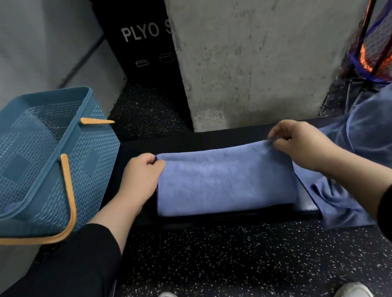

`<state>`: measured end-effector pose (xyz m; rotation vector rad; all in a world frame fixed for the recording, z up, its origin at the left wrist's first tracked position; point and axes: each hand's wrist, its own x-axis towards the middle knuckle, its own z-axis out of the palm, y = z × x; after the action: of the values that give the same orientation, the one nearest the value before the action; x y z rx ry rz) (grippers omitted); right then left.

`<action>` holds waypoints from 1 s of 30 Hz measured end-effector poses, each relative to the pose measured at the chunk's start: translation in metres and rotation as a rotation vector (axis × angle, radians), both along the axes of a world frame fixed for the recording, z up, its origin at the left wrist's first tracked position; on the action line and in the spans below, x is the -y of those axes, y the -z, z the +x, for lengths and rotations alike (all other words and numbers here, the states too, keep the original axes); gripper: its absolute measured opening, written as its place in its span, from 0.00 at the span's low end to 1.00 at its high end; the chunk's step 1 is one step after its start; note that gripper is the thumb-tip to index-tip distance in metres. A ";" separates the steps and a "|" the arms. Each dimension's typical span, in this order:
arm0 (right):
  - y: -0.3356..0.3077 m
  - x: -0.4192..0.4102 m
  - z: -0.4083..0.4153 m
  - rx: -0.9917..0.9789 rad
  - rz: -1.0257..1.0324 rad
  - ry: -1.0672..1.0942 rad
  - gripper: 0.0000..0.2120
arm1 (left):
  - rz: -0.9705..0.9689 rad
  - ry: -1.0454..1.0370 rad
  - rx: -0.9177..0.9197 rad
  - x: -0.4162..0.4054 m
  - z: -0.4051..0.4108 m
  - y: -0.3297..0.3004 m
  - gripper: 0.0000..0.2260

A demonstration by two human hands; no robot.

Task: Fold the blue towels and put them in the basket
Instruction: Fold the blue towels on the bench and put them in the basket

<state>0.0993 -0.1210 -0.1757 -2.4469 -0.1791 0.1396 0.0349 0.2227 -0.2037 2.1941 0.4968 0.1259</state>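
Item: blue towel [223,177], folded to a strip on the dark bench [303,205], centre frame. Left hand [140,176] and right hand [300,143] each pinch a far corner. Step: folding. Next, likely: halve it, carry to basket [36,159] at 9 o'clock. Unfolded towels [381,132] at 3 o'clock.

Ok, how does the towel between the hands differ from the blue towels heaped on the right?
The folded towel lies flat on the black bench as a neat rectangle; the heaped towels are loose and rumpled. The left hand and right hand pinch the folded towel's far corners; no hand grips the heap. The folded towel stays on the bench; the heap drapes over its front edge. Both are blue cloth, outside the basket.
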 end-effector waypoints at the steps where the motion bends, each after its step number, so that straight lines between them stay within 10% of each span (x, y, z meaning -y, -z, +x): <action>1: 0.005 -0.001 0.007 -0.028 -0.045 -0.003 0.09 | 0.045 -0.005 -0.018 0.000 0.005 0.003 0.06; 5: 0.017 -0.012 0.014 0.023 -0.262 -0.098 0.23 | 0.501 0.125 0.037 0.007 0.012 0.009 0.22; 11: 0.016 -0.045 -0.018 0.066 -0.286 -0.334 0.05 | 0.672 0.741 -0.016 0.028 0.001 0.022 0.18; 20: 0.031 -0.048 -0.032 0.101 -0.627 -0.429 0.17 | 0.868 0.556 -0.199 0.027 0.001 0.014 0.21; 30: 0.042 -0.067 -0.042 0.238 -0.506 -0.418 0.14 | 0.749 0.615 -0.189 0.025 -0.001 0.003 0.13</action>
<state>0.0572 -0.0535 -0.2180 -2.8899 -0.8529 0.0799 0.0341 0.1981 -0.2062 3.0042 -0.1917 -0.2738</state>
